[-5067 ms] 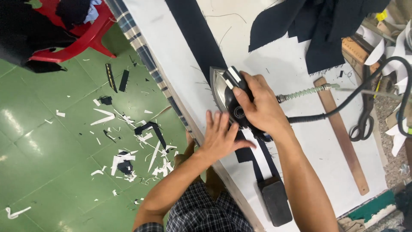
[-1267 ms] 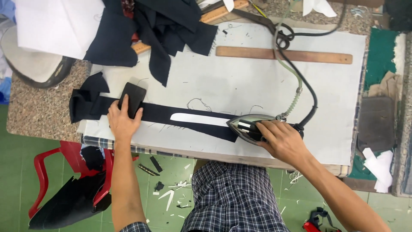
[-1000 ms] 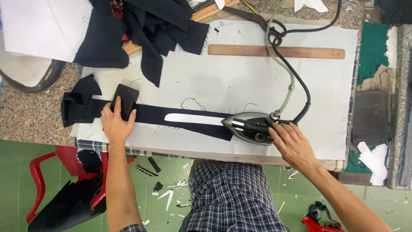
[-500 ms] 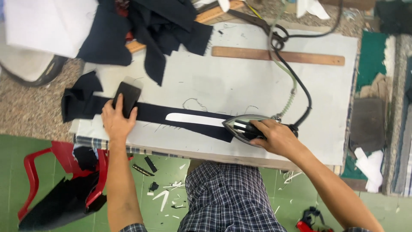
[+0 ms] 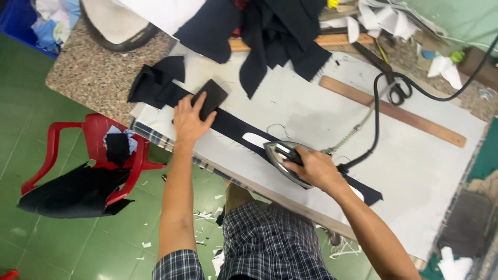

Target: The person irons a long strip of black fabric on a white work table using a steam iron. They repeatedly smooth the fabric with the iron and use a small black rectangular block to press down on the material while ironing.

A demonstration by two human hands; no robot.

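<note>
A long dark fabric strip (image 5: 231, 126) lies along the near edge of a white padded ironing surface (image 5: 415, 171). My left hand (image 5: 189, 118) presses flat on the strip beside a black rectangular weight (image 5: 210, 97). My right hand (image 5: 314, 168) grips the handle of a steam iron (image 5: 282, 158) resting on the strip. A pale template piece (image 5: 254, 140) shows on the strip just ahead of the iron's tip. The iron's black cord (image 5: 376, 119) runs up to the back of the surface.
A wooden ruler (image 5: 394, 111) and black scissors (image 5: 397, 91) lie behind the iron. Dark fabric pieces (image 5: 280, 36) pile up at the back. A red plastic chair (image 5: 98, 150) with dark cloth stands on the green floor at the left, amid paper scraps.
The iron has slid left along the strip toward my left hand, covering more of the pale template. My left hand stays by the black weight. The view has tilted.
</note>
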